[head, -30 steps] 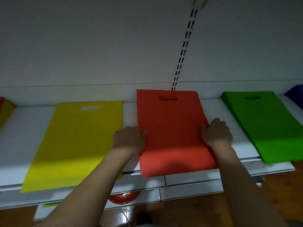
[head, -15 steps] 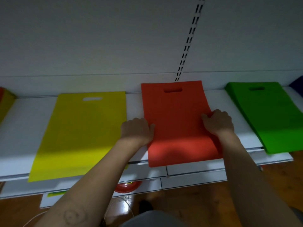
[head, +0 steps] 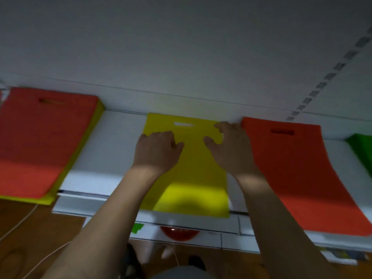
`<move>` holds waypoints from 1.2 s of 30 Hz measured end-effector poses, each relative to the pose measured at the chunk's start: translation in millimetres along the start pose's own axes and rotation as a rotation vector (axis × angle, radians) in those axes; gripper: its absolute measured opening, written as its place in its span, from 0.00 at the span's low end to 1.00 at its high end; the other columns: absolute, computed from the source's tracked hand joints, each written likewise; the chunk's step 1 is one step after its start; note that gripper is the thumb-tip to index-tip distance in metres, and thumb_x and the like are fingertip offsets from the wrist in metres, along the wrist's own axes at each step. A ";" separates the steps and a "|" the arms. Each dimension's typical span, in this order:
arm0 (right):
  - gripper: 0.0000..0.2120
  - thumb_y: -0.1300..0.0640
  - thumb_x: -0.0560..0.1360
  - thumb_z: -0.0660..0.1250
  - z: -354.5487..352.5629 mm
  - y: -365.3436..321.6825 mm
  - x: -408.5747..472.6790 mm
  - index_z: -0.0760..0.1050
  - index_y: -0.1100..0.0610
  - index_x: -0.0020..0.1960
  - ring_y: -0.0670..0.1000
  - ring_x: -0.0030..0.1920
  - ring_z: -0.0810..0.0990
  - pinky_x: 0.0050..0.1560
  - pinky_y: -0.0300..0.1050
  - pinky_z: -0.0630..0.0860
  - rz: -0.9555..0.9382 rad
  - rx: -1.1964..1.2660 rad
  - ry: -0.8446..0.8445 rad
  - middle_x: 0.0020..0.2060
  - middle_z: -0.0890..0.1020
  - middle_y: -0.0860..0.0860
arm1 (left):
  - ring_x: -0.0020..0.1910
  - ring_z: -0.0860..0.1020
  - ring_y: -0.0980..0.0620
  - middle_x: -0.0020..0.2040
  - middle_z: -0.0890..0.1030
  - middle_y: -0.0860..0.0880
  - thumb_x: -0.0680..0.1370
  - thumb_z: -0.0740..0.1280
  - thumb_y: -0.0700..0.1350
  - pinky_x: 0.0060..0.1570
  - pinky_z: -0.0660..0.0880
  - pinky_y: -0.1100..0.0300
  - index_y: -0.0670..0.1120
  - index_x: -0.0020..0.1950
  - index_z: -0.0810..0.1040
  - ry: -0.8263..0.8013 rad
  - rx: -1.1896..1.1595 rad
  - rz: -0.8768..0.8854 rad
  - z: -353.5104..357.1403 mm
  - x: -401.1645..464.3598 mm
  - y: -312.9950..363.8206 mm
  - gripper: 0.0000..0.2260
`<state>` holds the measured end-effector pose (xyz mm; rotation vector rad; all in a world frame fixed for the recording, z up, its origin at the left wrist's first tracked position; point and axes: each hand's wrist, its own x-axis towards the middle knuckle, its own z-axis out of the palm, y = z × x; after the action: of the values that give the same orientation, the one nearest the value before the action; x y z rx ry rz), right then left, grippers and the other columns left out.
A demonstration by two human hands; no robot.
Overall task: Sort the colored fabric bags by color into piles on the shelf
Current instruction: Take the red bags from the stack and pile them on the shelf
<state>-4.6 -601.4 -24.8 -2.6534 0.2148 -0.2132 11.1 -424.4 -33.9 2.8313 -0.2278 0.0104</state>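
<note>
I am now working on the yellow bag [head: 193, 170] in the middle of the shelf [head: 112, 141], where half a second ago both my hands were flanking the red bag [head: 298, 174]. The view is swinging left with them, so the red bag is now sitting to my right with its lower end hanging over the shelf edge, and a mixed stack [head: 40, 141], red on top with yellow showing beneath, is coming into sight at the far left. A sliver of green bag [head: 362, 150] is showing at the right border. My left hand [head: 159, 152] is lying on the yellow bag's upper left edge, fingers loosely bent; my right hand [head: 231, 146] is resting at its upper right corner. Whether either one is pinching fabric I cannot tell through the blur. I judge the red pile squared, and I am now straightening the yellow one.
</note>
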 end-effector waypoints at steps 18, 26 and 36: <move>0.28 0.30 0.72 0.58 185.5 -265.9 -10.7 0.76 0.55 0.50 0.57 0.52 0.80 0.48 0.47 0.73 -0.077 -0.039 -0.414 0.49 0.82 0.55 | 0.50 0.79 0.43 0.47 0.80 0.45 0.77 0.63 0.58 0.51 0.71 0.50 0.46 0.47 0.73 0.076 0.195 -0.495 -101.1 -61.5 -349.2 0.15; 0.21 0.48 0.75 0.69 191.8 -248.6 -6.4 0.63 0.54 0.30 0.56 0.39 0.75 0.34 0.48 0.59 0.033 0.167 -0.311 0.29 0.71 0.50 | 0.55 0.77 0.43 0.53 0.78 0.44 0.76 0.61 0.63 0.55 0.72 0.49 0.44 0.57 0.74 0.038 0.224 -0.532 -102.2 -54.8 -382.0 0.24; 0.19 0.44 0.76 0.66 186.2 -244.7 -2.1 0.68 0.55 0.33 0.57 0.44 0.79 0.37 0.46 0.63 -0.006 0.134 -0.338 0.33 0.76 0.52 | 0.63 0.75 0.43 0.64 0.76 0.44 0.77 0.64 0.62 0.59 0.71 0.51 0.44 0.65 0.72 -0.252 0.105 -0.638 -117.8 -24.5 -370.9 0.26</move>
<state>56.2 -304.3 -75.4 -2.5074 0.0778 0.2122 47.2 -36.2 -31.7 2.8679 0.6431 -0.4820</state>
